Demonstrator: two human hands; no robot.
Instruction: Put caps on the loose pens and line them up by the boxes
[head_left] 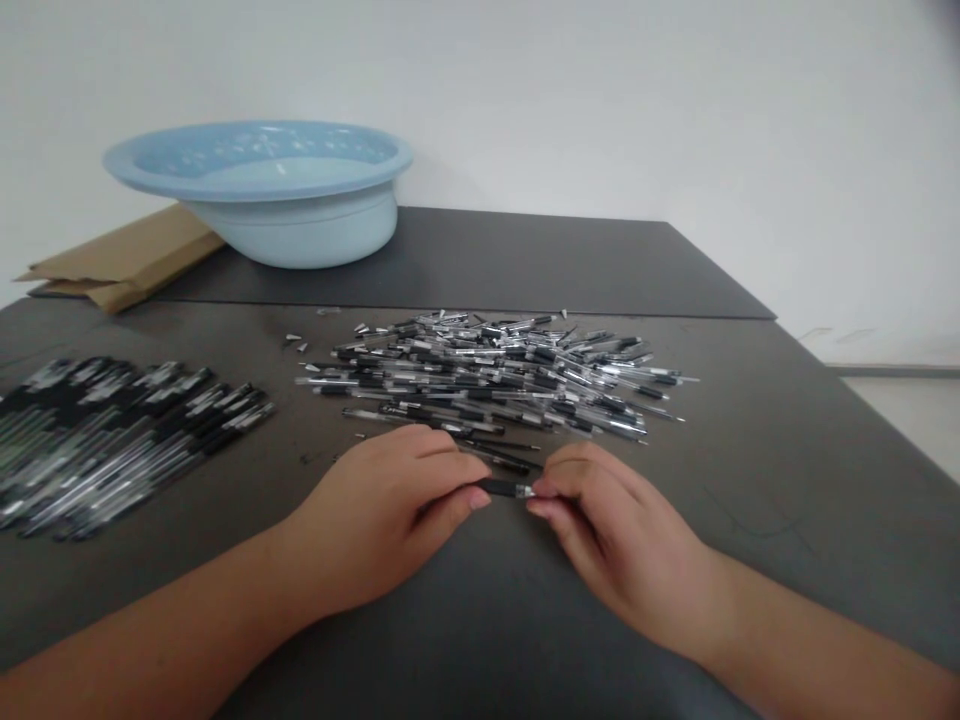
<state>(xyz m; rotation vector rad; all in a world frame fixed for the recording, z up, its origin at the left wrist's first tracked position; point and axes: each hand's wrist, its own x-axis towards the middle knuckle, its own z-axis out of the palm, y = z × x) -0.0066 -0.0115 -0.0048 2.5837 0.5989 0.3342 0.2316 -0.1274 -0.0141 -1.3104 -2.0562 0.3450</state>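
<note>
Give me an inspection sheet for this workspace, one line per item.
Surface: dark grey table, second dark panel behind it.
Job's things: one black pen held at both ends; loose pen pile beyond the hands; second pen pile at far left.
Clutter: small loose pen parts near the middle pile; blue basin; cardboard beside it.
Hands: left hand and right hand each pinch the pen.
Cables: nothing seen.
Surroundings: plain white wall.

No text, label or number is readable on anything in view.
</note>
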